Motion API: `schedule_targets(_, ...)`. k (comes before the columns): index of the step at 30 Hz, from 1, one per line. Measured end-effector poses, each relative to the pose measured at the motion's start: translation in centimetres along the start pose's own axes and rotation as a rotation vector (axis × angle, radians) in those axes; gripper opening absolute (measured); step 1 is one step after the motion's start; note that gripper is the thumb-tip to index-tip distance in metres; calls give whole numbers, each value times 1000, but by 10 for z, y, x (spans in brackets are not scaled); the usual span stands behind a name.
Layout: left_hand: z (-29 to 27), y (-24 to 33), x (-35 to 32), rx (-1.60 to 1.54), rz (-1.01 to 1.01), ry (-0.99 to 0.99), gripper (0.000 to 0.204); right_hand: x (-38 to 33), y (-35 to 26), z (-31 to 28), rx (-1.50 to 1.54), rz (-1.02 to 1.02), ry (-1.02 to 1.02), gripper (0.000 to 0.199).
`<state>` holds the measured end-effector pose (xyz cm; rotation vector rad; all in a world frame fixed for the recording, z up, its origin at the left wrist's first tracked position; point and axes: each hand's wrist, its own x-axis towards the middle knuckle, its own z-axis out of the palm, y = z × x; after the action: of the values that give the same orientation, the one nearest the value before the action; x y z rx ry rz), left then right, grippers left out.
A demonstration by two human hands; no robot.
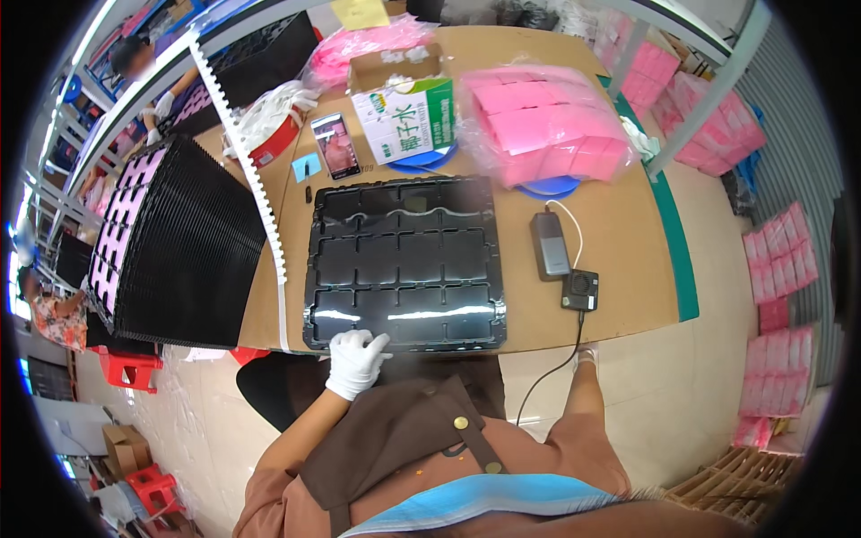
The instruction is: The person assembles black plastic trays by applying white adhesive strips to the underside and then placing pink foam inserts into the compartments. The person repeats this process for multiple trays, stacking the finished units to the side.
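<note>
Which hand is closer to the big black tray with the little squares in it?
Left. The gloved left hand rests on the near edge of the black compartment tray, at its left corner. The right hand cannot be seen in this view.

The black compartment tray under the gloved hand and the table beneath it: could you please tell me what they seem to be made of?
Black tray: likely thin moulded plastic, glossy; light glints along its front ridges. Table: looks like matte brown cardboard or fibreboard. Left hand: white fabric-like glove.
</note>
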<state>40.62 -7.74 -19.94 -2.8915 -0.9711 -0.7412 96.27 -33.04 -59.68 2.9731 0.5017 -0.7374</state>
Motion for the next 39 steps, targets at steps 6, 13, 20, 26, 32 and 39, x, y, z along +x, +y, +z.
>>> schedule_targets(6, -12, 3, -28, -218, -160, -364, 34, -97, 66, -119, 1615, 215, 1040, 18)
schedule_targets(13, -37, -160, -12, -41, -622, 419, 20, -360, -227, -322, 1284, -520, 631, 19)
schedule_targets(20, -4, -273, -9, -890, -1191, -106, 36, -428, -414, -250, 1132, -1018, -609, 17)
schedule_targets(26, -59, -179, 14, -1363, -1206, 414, 17, -514, -513, -182, 1008, -1022, -695, 19)
schedule_targets(32, -75, -156, 11, -1501, -1262, 535, 19, -534, -530, -173, 1135, -916, -904, 11)
schedule_targets(39, -58, -173, 23, -1654, -1345, 631, 15, -535, -528, -189, 1108, -1354, -219, 8)
